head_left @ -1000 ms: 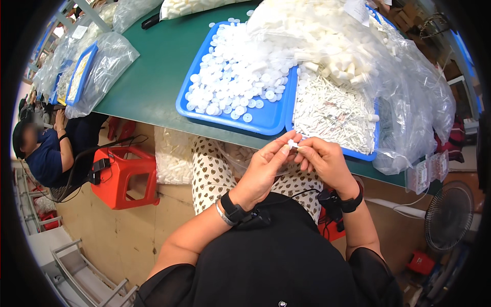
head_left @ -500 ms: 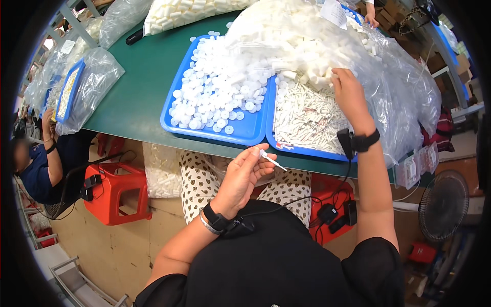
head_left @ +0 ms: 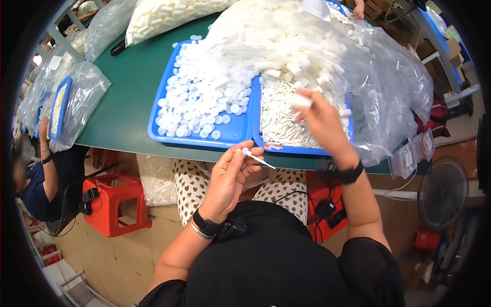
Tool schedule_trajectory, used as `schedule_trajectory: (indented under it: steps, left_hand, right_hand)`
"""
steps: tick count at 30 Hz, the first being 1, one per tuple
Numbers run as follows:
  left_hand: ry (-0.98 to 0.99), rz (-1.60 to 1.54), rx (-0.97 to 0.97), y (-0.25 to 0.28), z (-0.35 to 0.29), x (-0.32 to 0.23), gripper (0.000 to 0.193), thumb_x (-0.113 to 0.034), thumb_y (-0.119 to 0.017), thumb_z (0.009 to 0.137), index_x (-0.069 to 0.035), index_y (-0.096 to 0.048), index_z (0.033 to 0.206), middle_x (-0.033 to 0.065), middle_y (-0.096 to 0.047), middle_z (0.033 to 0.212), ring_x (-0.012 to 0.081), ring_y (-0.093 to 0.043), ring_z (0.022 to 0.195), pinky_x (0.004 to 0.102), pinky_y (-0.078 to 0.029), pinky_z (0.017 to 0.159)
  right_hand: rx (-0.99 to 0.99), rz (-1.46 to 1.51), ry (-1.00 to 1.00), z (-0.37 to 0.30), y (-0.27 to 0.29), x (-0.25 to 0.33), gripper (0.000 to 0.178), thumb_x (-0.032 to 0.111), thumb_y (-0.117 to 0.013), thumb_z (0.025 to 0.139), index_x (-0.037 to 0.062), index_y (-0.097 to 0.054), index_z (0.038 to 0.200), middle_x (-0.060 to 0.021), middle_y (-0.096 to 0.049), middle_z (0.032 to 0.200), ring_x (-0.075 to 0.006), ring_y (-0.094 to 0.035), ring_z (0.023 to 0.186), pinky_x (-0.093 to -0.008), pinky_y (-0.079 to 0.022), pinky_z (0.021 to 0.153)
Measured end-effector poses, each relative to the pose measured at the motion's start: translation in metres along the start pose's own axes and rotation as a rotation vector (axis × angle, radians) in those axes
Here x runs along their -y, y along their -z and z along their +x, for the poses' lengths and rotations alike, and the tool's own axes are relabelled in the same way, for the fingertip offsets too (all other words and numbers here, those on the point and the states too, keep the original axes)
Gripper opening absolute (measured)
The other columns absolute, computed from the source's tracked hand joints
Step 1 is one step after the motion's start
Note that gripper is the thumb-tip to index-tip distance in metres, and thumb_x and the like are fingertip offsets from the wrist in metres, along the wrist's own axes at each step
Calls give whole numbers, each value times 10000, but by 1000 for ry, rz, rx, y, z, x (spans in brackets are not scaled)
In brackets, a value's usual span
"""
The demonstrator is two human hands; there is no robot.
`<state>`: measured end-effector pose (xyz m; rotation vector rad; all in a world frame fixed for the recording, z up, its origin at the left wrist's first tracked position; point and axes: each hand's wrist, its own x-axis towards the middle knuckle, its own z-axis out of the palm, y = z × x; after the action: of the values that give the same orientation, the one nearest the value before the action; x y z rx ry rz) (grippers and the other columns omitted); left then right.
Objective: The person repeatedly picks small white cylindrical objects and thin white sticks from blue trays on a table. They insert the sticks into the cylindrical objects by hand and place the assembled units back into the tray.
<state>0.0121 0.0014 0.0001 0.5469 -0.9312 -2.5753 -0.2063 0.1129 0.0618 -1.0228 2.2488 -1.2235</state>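
My left hand (head_left: pixel 226 176) is closed, its fingertips pinching a thin white plastic stick (head_left: pixel 263 162) with a small whitish piece at its upper end, just in front of the table edge. My right hand (head_left: pixel 326 125), slightly blurred, grips a short white foam-like cylinder (head_left: pixel 302 101) between thumb and fingers. It hovers over the right blue tray (head_left: pixel 294 149), which holds many small white sticks (head_left: pixel 281 120). More white cylinders (head_left: pixel 273 73) spill from a clear bag at that tray's far side. Left of it, another blue tray (head_left: pixel 154 115) holds translucent round discs (head_left: pixel 207 102).
A large plastic bag (head_left: pixel 376 102) drapes over the green table (head_left: pixel 115 123) at right; a full bag (head_left: pixel 174 18) lies at the back. A co-worker's hand (head_left: pixel 43 128) is far left, near a red stool (head_left: pixel 115 204). A fan (head_left: pixel 443 198) stands at right.
My right hand has moved down and toward me from the heap of cylinders, and a white cylinder now shows in its fingers. The left hand keeps its hold on the stick.
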Motion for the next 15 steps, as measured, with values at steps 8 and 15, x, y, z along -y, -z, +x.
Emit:
schedule_trajectory:
  steps: [8,15]
  left_hand:
    - [-13,219,57,-3,-1,9,360,-259,-485,1040,15,-549,1265,117,-620,1204,147,-608,1055,297,-501,919]
    - [157,-47,36,3,-1,18,344,-273,-515,1030,-10,-567,1245,58,-637,1068,113,-600,964,275,-500,868]
  right_hand:
    - [200,237,-16,-77,-51,-6,267,91,-612,955,0,-593,1206,-54,-683,852,-107,-659,730,-254,-523,651]
    - [199,53,108,-86,-53,1,171,37,-659,888,18,-591,1044,-117,-650,870,-192,-667,640,-314,-515,581]
